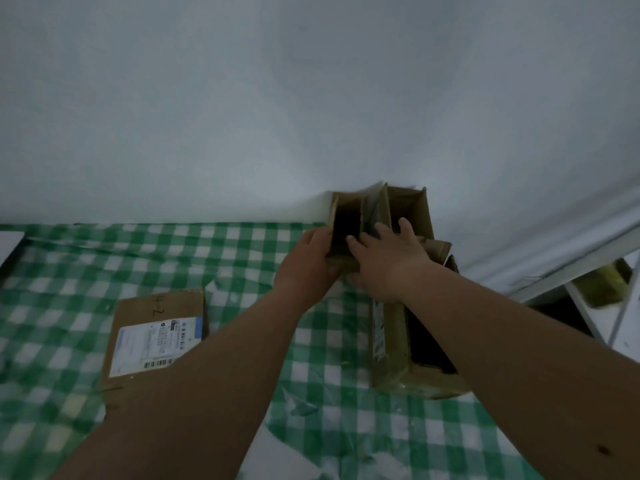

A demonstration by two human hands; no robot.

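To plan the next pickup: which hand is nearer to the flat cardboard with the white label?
Left. The left hand is up-right of the flat cardboard, on the small box; the right hand lies farther right.
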